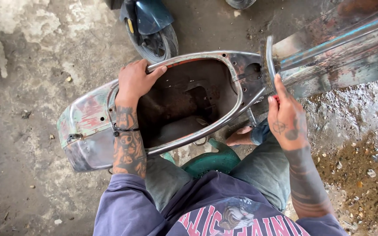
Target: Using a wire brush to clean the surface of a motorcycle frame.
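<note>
A stripped scooter body shell (88,122), bare metal with patches of red and teal paint, lies in front of me with its hollow seat opening facing up. My left hand (134,81) grips the far rim of that opening. My right hand (285,116) holds a tool with a red part against the frame. A round wire brush wheel (267,61) stands at its tip, touching the shell's rim near a hole. The tool's body is hidden behind the hand.
I sit on a green stool (211,159) with my bare foot (239,137) under the shell. A blue scooter's front wheel and fender (152,30) stand at the top. Dirty concrete floor surrounds it, with gravel and rust debris (359,170) at the right.
</note>
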